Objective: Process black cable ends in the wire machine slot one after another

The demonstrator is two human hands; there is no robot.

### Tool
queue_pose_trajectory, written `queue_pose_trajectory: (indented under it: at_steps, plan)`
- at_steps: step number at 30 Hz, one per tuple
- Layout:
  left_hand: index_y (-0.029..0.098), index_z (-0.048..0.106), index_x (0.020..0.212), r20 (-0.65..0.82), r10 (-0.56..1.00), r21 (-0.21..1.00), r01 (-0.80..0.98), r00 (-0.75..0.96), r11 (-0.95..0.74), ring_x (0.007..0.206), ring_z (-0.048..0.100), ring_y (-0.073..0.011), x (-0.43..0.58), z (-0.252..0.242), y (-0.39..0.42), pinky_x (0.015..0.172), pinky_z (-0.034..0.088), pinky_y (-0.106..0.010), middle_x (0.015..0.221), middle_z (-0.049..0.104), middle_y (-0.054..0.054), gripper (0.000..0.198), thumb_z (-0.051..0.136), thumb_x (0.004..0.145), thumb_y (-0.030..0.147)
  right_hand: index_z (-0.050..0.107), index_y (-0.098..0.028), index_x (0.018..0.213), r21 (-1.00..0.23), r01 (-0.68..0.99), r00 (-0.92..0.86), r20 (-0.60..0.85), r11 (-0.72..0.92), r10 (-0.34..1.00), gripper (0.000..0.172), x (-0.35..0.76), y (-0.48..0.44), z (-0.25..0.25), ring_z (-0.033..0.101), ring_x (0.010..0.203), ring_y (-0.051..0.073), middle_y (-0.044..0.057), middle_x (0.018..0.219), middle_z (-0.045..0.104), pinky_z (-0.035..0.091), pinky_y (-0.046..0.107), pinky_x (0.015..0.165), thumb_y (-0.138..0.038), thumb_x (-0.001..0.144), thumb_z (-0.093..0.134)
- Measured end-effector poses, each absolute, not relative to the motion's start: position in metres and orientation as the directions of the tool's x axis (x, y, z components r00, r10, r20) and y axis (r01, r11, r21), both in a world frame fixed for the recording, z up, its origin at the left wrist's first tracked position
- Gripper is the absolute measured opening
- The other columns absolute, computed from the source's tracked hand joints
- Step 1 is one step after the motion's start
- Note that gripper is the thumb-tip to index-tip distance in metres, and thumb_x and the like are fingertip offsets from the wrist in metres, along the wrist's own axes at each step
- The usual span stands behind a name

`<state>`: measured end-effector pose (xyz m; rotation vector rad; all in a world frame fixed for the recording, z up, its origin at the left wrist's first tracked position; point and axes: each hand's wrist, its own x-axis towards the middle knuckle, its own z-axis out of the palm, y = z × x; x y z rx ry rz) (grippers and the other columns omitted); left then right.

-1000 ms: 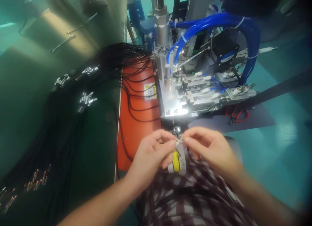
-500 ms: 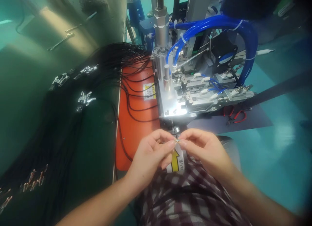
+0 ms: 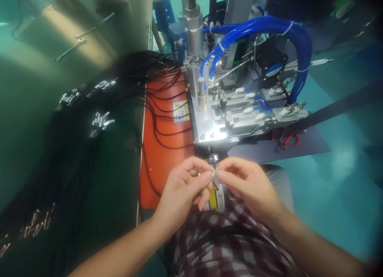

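Note:
My left hand (image 3: pixel 186 184) and my right hand (image 3: pixel 249 183) meet fingertip to fingertip at the front of a metal machine (image 3: pixel 209 125). Pinched between both thumbs and forefingers is a small shiny metal piece (image 3: pixel 214 172), too small to make out fully. A black cable (image 3: pixel 154 183) runs over the orange plate and disappears behind my left hand; whether it joins the metal piece is hidden. Below the fingers shows a white label with a yellow arrow (image 3: pixel 213 197).
Black cables (image 3: pixel 125 75) with silver ends (image 3: pixel 101 121) spread over the green table at left, others with copper-coloured ends (image 3: pixel 37 225). Several cables cross the orange plate (image 3: pixel 167 165) into the machine. Blue hoses (image 3: pixel 269 26) arch above it. Red-handled pliers (image 3: pixel 289 141) lie at right.
The whole view has shifted slightly, so everything appears a little further left. Both hands keep their pinch on the small metal piece, with hardly any other movement.

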<state>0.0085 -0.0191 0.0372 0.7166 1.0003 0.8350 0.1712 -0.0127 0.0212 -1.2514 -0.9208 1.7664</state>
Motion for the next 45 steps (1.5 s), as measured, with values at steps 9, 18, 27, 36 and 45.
queue_pose_trajectory:
  at_steps: [9,18,27,36,45]
  plan:
    - [0.016,0.058,0.089,-0.335,0.914,0.903,-0.198,0.231,0.381,0.04,0.046,-0.0021,0.011,0.034,-0.024,0.045,0.035,-0.016,0.066,0.058,0.003,0.013,0.063,0.088,0.027,0.063,-0.016,0.072,-0.859,-0.256,-0.239,-0.388,-0.444,0.89,0.021,0.168,-0.013,0.026,0.05,0.055,0.008,-0.003,0.062,0.06,0.039,0.021,0.052,-0.032,0.073,0.077]
    - [0.017,0.059,0.088,-0.27,0.945,0.944,-0.142,0.188,0.298,0.043,0.046,-0.0036,0.012,0.036,-0.028,0.044,0.036,-0.018,0.066,0.056,0.002,0.012,0.063,0.088,0.028,0.062,-0.016,0.072,-0.808,-0.302,-0.27,-0.436,-0.506,0.858,0.028,0.165,-0.017,0.033,0.047,0.052,0.008,-0.004,0.058,0.056,0.035,0.02,0.048,-0.037,0.068,0.08]
    - [0.02,0.06,0.086,-0.222,0.959,0.965,-0.1,0.179,0.242,0.046,0.046,-0.0044,0.011,0.036,-0.029,0.045,0.038,-0.017,0.063,0.053,0.004,0.007,0.063,0.088,0.026,0.064,-0.016,0.073,-0.837,-0.307,-0.233,-0.395,-0.453,0.889,0.026,0.165,-0.019,0.028,0.049,0.055,0.008,-0.003,0.062,0.059,0.037,0.02,0.05,-0.032,0.066,0.083]
    - [0.017,0.058,0.09,-0.271,0.93,0.927,-0.192,0.249,0.321,0.043,0.047,-0.0028,0.012,0.035,-0.028,0.045,0.036,-0.016,0.067,0.059,0.002,0.009,0.06,0.09,0.026,0.057,-0.018,0.075,-0.758,-0.391,-0.277,-0.444,-0.522,0.852,0.018,0.161,-0.02,0.03,0.036,0.047,0.006,-0.006,0.056,0.051,0.023,0.02,0.045,-0.027,0.074,0.073]
    - [0.015,0.054,0.09,-0.297,0.888,0.878,-0.265,0.35,0.398,0.04,0.042,-0.0011,0.009,0.035,-0.022,0.042,0.031,-0.013,0.062,0.06,0.002,0.011,0.059,0.09,0.025,0.056,-0.016,0.068,-0.533,-0.495,-0.471,-0.499,-0.686,0.728,0.013,0.163,-0.015,0.03,0.023,0.04,0.002,-0.008,0.049,0.048,0.012,0.021,0.044,-0.02,0.07,0.068]
